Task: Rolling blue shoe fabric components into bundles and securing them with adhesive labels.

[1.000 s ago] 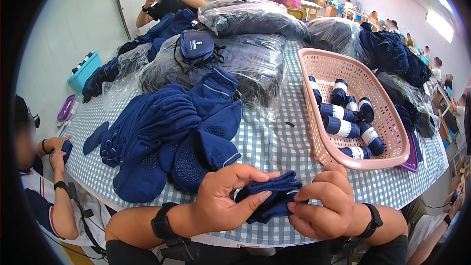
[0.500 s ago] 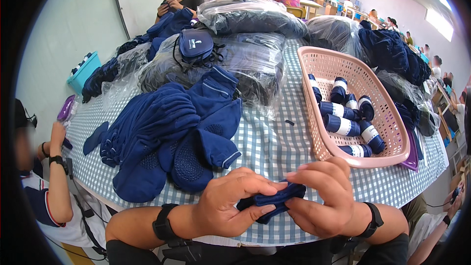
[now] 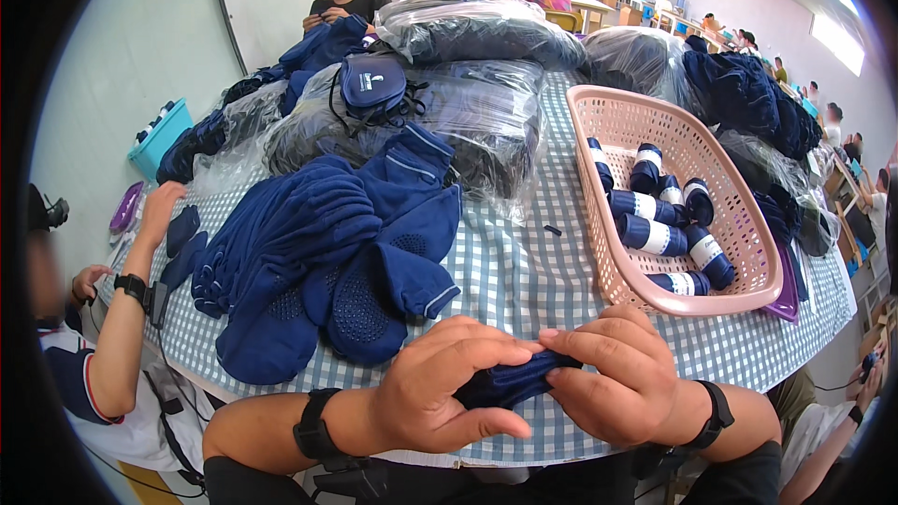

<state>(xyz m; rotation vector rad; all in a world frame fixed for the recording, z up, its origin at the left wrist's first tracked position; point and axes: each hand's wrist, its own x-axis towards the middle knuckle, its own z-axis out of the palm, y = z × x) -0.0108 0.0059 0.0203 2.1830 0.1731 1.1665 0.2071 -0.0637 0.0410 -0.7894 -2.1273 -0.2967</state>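
Observation:
Close to the table's near edge, a small folded piece of navy fabric lies between my hands. My left hand wraps its fingers over the fabric's left side, with the thumb stretched out below and off it. My right hand pinches the right end between thumb and fingertips. Beyond my left hand is a fanned pile of navy slipper socks, some with dotted grip soles. To the right, a pink plastic basket holds several rolled navy bundles with white paper bands.
Clear plastic bags of dark goods are stacked at the back, with a navy drawstring pouch on top. A teal bin stands far left. A co-worker's arm reaches over the left edge. A dark scrap lies mid-table.
My left thumb has come off the fabric and dropped lower. The fabric has turned and shows a broader face. On the left, the co-worker's arm has reached farther over the table.

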